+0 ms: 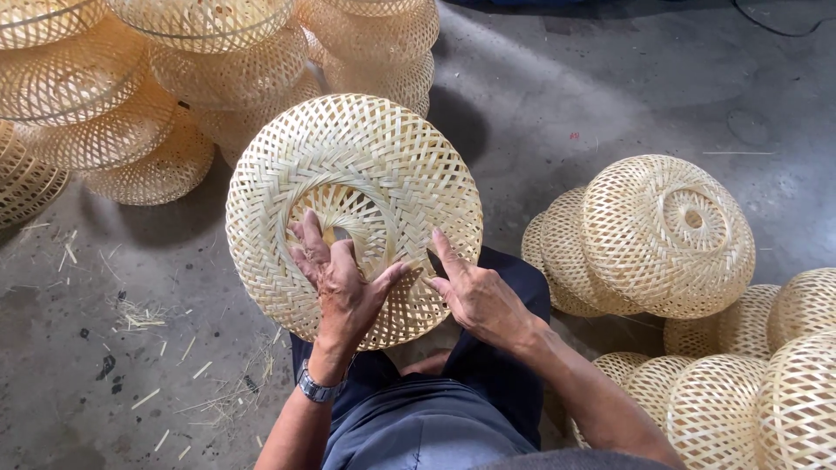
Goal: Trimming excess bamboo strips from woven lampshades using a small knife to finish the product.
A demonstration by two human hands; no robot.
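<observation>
Grey concrete floor (610,96), scuffed, w/ bamboo slivers (139,318) scattered at lower left. Round woven bamboo shade (353,174) propped on lap, over dark trousers (488,374), domed side up toward camera, center opening facing viewer. Left hand (344,287) pressed on weave at lower edge of that opening, fingers (309,235) spread flat, tips reaching into the hole, thumb splayed right; open, not gripping. Wristwatch (315,389) on left wrist. Right hand (479,296) just beside it on shade's lower right rim, forefinger stretched up along the weave, other fingers curled under edge, so clamped on the rim. Stack of similar woven shades (174,78) at upper left, near but apart from held one. More finished shades (666,235) piled at right, well apart from hands.
</observation>
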